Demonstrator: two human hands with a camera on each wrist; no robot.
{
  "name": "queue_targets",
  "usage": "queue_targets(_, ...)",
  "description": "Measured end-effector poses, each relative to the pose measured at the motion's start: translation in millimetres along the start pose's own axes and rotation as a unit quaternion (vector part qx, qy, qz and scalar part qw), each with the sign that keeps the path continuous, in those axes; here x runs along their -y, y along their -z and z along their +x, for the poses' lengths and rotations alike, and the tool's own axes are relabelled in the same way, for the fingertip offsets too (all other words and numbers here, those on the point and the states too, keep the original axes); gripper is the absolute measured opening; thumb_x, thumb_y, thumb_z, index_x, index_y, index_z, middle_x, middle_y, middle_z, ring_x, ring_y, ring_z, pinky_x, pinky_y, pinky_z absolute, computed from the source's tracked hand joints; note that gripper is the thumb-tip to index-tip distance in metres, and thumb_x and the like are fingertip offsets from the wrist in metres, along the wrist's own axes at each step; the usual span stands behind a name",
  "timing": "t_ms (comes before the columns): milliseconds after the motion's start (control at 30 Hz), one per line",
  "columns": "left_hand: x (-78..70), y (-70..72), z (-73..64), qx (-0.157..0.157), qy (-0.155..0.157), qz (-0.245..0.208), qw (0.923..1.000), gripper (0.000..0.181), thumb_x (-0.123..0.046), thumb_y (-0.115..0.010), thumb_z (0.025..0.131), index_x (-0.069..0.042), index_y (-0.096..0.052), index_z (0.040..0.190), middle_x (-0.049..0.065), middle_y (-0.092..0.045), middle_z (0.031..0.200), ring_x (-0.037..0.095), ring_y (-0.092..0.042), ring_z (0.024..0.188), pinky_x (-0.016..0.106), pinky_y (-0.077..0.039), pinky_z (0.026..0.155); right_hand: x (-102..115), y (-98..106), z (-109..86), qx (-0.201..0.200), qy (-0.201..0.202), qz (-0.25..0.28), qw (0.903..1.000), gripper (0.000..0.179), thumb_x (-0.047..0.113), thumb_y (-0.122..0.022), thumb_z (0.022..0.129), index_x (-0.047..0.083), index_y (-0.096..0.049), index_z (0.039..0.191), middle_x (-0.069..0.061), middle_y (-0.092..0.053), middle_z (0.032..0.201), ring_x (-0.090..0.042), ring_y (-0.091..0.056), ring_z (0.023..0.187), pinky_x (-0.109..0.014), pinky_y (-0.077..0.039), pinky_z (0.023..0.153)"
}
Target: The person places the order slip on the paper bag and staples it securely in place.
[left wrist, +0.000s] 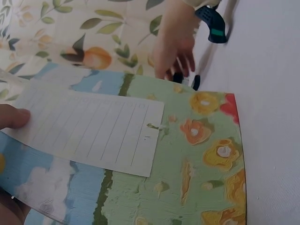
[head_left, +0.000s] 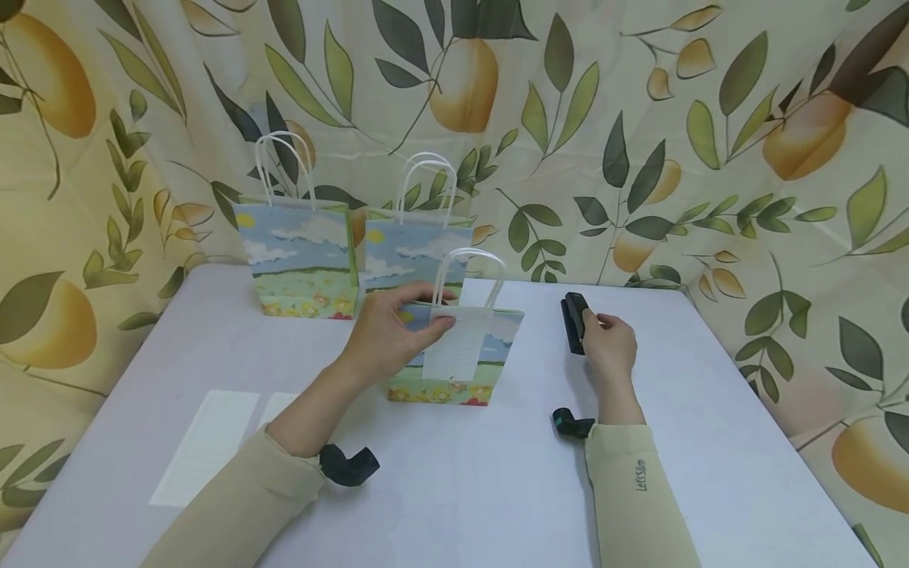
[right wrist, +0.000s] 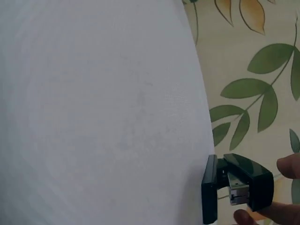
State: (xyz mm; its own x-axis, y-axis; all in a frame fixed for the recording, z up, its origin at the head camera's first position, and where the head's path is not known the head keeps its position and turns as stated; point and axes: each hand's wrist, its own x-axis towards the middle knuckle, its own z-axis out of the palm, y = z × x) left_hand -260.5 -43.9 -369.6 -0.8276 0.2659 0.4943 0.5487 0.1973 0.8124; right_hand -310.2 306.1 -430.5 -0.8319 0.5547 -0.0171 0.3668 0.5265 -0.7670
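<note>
My left hand pinches the top edge of a small paper gift bag with white handles. Its thumb presses a white lined card against the bag's front. Close up in the left wrist view, the card lies over a printed meadow and sky, with the thumb at one end. Off to the right, my right hand holds a black stapler near the table's back edge. The stapler shows its jaws apart in the right wrist view, with fingertips beside its upper arm.
Two matching gift bags, one at the left and another partly behind the held bag, stand along the back. White lined cards lie at the table's left, one partly covered by my left arm. A patterned curtain hangs behind.
</note>
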Motion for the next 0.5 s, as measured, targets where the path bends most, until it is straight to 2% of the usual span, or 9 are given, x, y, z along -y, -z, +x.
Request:
queue_targets(100,-0.3,-0.3,-0.4,0.001,0.002,0.009,1.0000,0.035,-0.011,-0.082,0.089,-0.012,-0.072,0.123,0.004,-0.077,0.110,0.019,-0.070,0.111,0.045,-0.051,0.100,9.6,6.0,-4.0,-0.027,0.042,0.027,0.9984,0.054,0.041,-0.051,0.106,0.005,-0.058,0.145,-0.022,-0.056,0.143,-0.037,-0.046,0.137,-0.052,-0.039,0.110)
queue_targets(167,0.1,0.2,-0.7,0.005,0.001,0.020,0.9998,0.045,-0.009,-0.082,0.088,-0.011,-0.067,0.131,0.007,-0.075,0.111,0.022,-0.068,0.111,0.047,-0.051,0.101,19.5,11.9,-9.1,-0.021,0.075,0.042,0.9961,0.048,0.037,-0.055,0.105,0.008,-0.061,0.143,-0.019,-0.056,0.145,-0.034,-0.045,0.140,-0.051,-0.041,0.111)
queue_targets(233,1.6,1.3,-0.8,0.014,0.004,0.031,0.9994,0.059,-0.007,-0.082,0.088,-0.014,-0.058,0.141,0.008,-0.073,0.114,0.026,-0.066,0.116,0.051,-0.049,0.105,29.7,18.9,-16.0,0.011,0.114,0.051,0.9921,0.044,0.035,-0.058,0.105,0.011,-0.062,0.142,-0.015,-0.057,0.146,-0.032,-0.047,0.140,-0.051,-0.043,0.113)
queue_targets(300,4.1,2.5,-0.6,0.025,0.004,0.036,0.9990,0.074,-0.005,-0.081,0.088,-0.019,-0.046,0.151,0.008,-0.071,0.116,0.028,-0.064,0.123,0.055,-0.046,0.109,39.0,26.1,-23.4,0.070,0.161,0.058,0.9828,0.042,0.031,-0.060,0.105,0.011,-0.062,0.142,-0.013,-0.058,0.145,-0.030,-0.050,0.139,-0.050,-0.044,0.115)
queue_targets(367,6.2,3.3,-0.7,0.032,0.007,0.039,0.9987,0.087,-0.005,-0.080,0.089,-0.026,-0.033,0.158,0.007,-0.070,0.117,0.029,-0.061,0.127,0.057,-0.046,0.109,45.9,33.1,-30.0,0.149,0.211,0.061,0.9643,0.042,0.027,-0.062,0.105,0.011,-0.060,0.144,-0.012,-0.059,0.145,-0.029,-0.054,0.135,-0.043,-0.047,0.113)
queue_targets(500,11.0,3.2,-0.3,0.030,0.014,0.026,0.9991,0.106,-0.006,-0.081,0.089,-0.040,-0.013,0.163,0.005,-0.069,0.116,0.026,-0.063,0.124,0.058,-0.048,0.104,53.1,43.1,-41.3,0.312,0.282,0.054,0.9056,0.047,0.018,-0.067,0.102,0.011,-0.057,0.147,-0.011,-0.060,0.147,-0.029,-0.059,0.132,-0.035,-0.051,0.107)
